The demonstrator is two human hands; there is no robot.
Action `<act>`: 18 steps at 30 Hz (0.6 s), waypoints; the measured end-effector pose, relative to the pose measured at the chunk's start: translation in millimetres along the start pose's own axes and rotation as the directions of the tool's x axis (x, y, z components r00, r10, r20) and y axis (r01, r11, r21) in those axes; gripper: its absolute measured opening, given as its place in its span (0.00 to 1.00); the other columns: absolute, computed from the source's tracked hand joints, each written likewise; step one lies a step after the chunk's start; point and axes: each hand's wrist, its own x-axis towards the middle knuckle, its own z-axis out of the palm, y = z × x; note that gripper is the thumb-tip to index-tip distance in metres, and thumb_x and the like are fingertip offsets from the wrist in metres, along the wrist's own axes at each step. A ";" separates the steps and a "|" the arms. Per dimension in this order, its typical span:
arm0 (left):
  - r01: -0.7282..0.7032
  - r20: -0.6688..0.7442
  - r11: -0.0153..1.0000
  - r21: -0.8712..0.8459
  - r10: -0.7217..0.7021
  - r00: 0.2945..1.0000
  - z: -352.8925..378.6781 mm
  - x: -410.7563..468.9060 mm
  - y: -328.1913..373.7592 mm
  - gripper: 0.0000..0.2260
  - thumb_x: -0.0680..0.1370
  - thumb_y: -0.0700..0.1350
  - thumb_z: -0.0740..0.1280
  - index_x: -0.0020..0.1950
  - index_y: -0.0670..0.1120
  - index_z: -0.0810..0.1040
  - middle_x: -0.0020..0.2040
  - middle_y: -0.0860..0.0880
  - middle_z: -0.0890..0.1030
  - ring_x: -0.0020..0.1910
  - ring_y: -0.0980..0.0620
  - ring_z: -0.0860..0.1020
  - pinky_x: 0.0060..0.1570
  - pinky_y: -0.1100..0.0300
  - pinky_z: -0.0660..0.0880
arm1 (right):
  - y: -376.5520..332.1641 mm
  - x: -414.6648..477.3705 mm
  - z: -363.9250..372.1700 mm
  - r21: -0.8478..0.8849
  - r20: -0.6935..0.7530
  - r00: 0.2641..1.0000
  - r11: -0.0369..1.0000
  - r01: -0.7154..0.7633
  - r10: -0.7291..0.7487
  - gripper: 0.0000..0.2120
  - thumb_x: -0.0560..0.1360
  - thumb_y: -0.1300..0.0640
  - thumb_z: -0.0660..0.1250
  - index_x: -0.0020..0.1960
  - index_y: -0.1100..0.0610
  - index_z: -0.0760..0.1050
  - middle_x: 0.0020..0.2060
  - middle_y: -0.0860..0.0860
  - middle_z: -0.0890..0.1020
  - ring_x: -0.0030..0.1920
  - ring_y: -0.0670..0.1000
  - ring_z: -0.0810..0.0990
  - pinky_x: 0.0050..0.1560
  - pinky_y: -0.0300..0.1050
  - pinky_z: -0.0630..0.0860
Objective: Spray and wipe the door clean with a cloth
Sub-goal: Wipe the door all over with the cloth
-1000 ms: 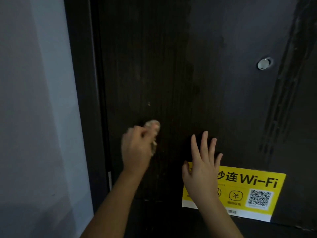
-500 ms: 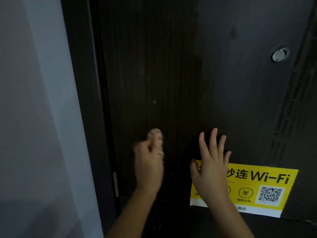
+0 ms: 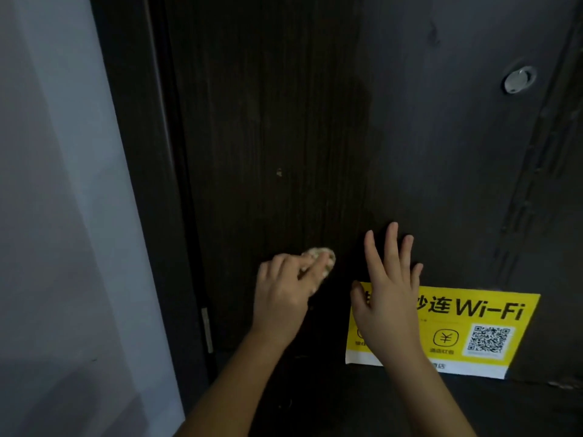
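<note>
A: Pressing a small pale wadded cloth point(image 3: 318, 263) against the dark wood-grain door point(image 3: 268, 121), left hand point(image 3: 284, 294). Fingers point(image 3: 310, 268) curled over the cloth, pinning it flat to the panel. Only the top edge of the wad shows past the fingertips.

B: Right hand point(image 3: 386, 294)?

A: Flat on the door, palm down, fingers point(image 3: 391, 244) spread and pointing up. Holding nothing. Heel of the hand overlaps the left end of the yellow rectangular Wi-Fi sticker with a QR code point(image 3: 473, 329).

B: Cloth location relative to that?

A: Just left of the right hand, near but apart, above sticker level. Roughly mid-panel, below a small pale speck point(image 3: 279, 172) in the wood.

B: Anything else on the door?

A: Round silver metal peephole point(image 3: 517, 79), upper right, well apart from both hands. Dark door frame point(image 3: 138, 152) on the left, then a light grey wall point(image 3: 47, 184). Small metal hinge plate point(image 3: 206, 329) at the frame edge, near the left forearm.
</note>
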 end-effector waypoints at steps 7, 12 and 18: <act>0.150 -0.109 0.989 0.001 -0.149 0.983 14.7 -9.7 -0.7 0.20 0.75 0.43 0.63 0.67 0.52 0.73 0.50 0.47 0.73 0.47 0.48 0.70 0.43 0.53 0.69 | 9.4 -7.0 2.2 -0.006 -0.003 1.000 1.000 0.016 -0.016 0.40 0.74 0.60 0.65 0.78 0.48 0.47 0.78 0.48 0.40 0.77 0.52 0.34 0.74 0.59 0.41; 0.030 0.002 1.000 0.007 -0.030 1.000 11.7 -30.5 -10.0 0.24 0.71 0.41 0.72 0.65 0.53 0.73 0.46 0.47 0.78 0.46 0.49 0.73 0.45 0.53 0.68 | 13.1 -16.7 7.7 -0.028 0.021 1.000 1.000 -0.013 0.014 0.41 0.74 0.59 0.65 0.78 0.48 0.45 0.78 0.48 0.39 0.77 0.52 0.34 0.74 0.62 0.42; 0.184 0.016 0.978 -0.098 -0.184 0.983 8.4 -17.7 14.0 0.12 0.77 0.48 0.62 0.59 0.57 0.77 0.42 0.50 0.77 0.43 0.49 0.74 0.42 0.50 0.73 | 8.7 -15.0 10.6 -0.026 0.019 0.999 0.999 -0.033 0.033 0.41 0.74 0.56 0.66 0.79 0.49 0.44 0.78 0.48 0.38 0.76 0.53 0.33 0.74 0.63 0.42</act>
